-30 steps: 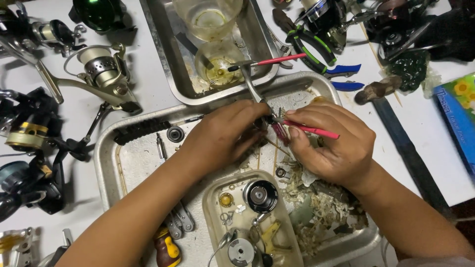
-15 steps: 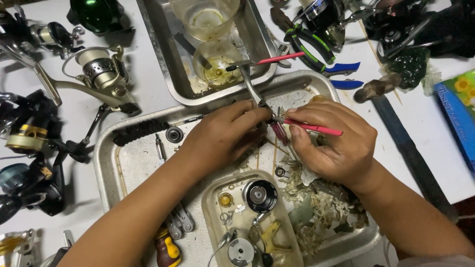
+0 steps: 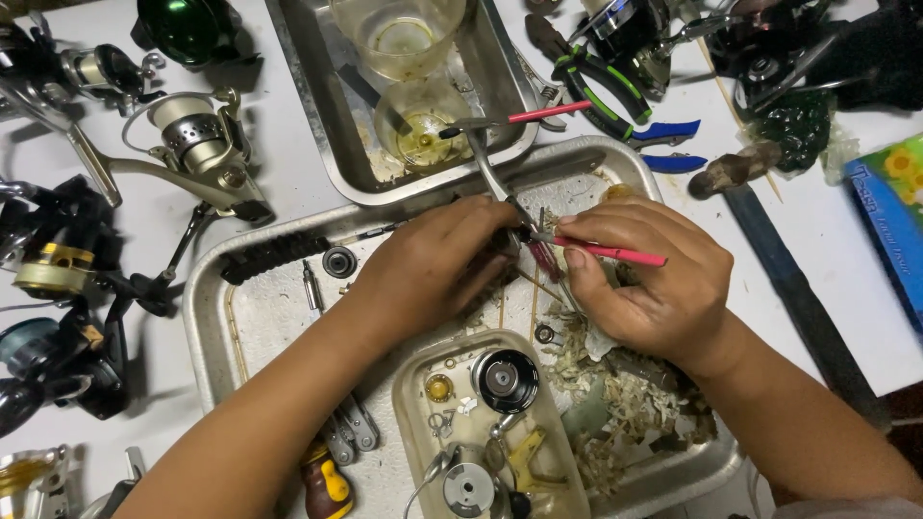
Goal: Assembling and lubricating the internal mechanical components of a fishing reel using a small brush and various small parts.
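Over the work tray: we bend above a dented metal tray (image 3: 207,317) lined with stained paper, both hands meeting near its middle.
Left hand: our left hand (image 3: 437,264) curls shut around a small dark reel part (image 3: 507,240), fingers pressed together to steady it; how much of the part lies under the palm we cannot tell.
Right hand: our right hand (image 3: 654,284) pinches a red-handled brush (image 3: 615,253) between thumb and forefinger, its tip aimed toward nine o'clock at the part, held low like a pen, probably for fine control.
Metal handle: a slim grey crank arm (image 3: 486,163) rises from the part toward twelve o'clock, out over the tray rim.
Small tub: at six o'clock a clear plastic tub (image 3: 409,423) keeps a black spool (image 3: 507,380), a brass piece and gears together, likely so loose bits are not lost.
Debris: shredded paper scraps (image 3: 625,413) lie at five o'clock under our right wrist.
Upper tray: at twelve o'clock a second steel tray (image 3: 308,106) holds two cloudy cups (image 3: 413,130).
Whole reels: spinning reels (image 3: 197,139) crowd the table from nine to eleven o'clock, well apart from the work.
Pliers: green-handled pliers (image 3: 615,86) rest at one o'clock, within reach.
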